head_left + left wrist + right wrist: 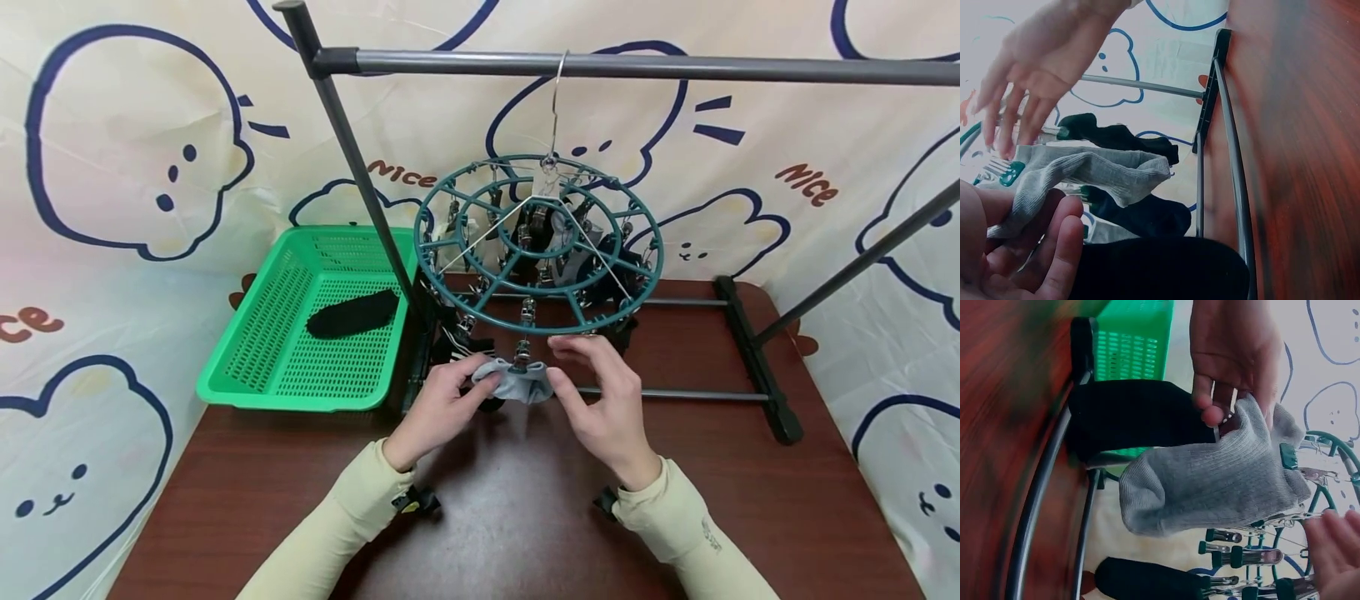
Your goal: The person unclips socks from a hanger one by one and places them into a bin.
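A grey ribbed sock (1204, 484) hangs by its cuff from a metal clip with green tips (1288, 456). The clip belongs to a round green drying hanger (487, 312). My left hand (442, 408) pinches the left side of the sock's cuff between thumb and fingers. On the other side, my right hand (611, 408) has its fingers loosely spread, the thumb right at the cuff's right edge. In the left wrist view, the right hand (1041, 69) appears beyond the grey sock (1097, 175) with fingers extended. A black sock (1141, 415) hangs close to the left hand.
The hanger hooks over a grey rack bar (637, 67). More dark socks (1116, 134) hang from other clips. At the left, a green basket (217, 383) holds a black sock (352, 315). The rack's black foot (757, 367) stands on the brown table (525, 517) at the right.
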A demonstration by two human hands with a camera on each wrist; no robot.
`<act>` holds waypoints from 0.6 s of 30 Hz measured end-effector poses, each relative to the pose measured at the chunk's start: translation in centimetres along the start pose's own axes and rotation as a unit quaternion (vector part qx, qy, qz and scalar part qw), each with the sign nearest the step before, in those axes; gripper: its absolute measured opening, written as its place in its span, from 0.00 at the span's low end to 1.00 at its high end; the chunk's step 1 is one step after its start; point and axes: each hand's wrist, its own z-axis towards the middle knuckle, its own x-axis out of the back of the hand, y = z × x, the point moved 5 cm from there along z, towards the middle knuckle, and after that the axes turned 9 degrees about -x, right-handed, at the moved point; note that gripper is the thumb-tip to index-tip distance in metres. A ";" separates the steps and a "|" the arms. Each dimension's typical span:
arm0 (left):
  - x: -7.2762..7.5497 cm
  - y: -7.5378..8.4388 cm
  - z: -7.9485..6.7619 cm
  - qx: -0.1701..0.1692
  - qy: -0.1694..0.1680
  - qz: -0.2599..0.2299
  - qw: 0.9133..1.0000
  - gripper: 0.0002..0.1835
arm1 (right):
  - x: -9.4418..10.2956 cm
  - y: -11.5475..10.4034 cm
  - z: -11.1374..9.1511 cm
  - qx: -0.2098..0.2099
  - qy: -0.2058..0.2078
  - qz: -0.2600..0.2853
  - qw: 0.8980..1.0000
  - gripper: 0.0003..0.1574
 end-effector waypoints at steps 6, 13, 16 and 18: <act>0.0 0.0 0.1 -0.003 -0.002 0.002 1.000 0.05 | -1.3 1.2 0.4 -0.098 -0.092 0.019 0.991 0.29; 0.0 -0.1 -0.1 -0.002 -0.006 0.003 1.000 0.05 | -2.5 1.9 1.6 -0.155 -0.144 0.073 0.975 0.26; -0.1 -0.1 -0.2 -0.003 -0.006 -0.002 1.000 0.06 | -3.0 1.9 2.0 -0.164 -0.155 0.082 0.971 0.22; 0.0 -0.1 -0.3 -0.002 -0.005 -0.002 1.000 0.06 | -3.2 1.9 2.1 -0.167 -0.155 0.080 0.970 0.19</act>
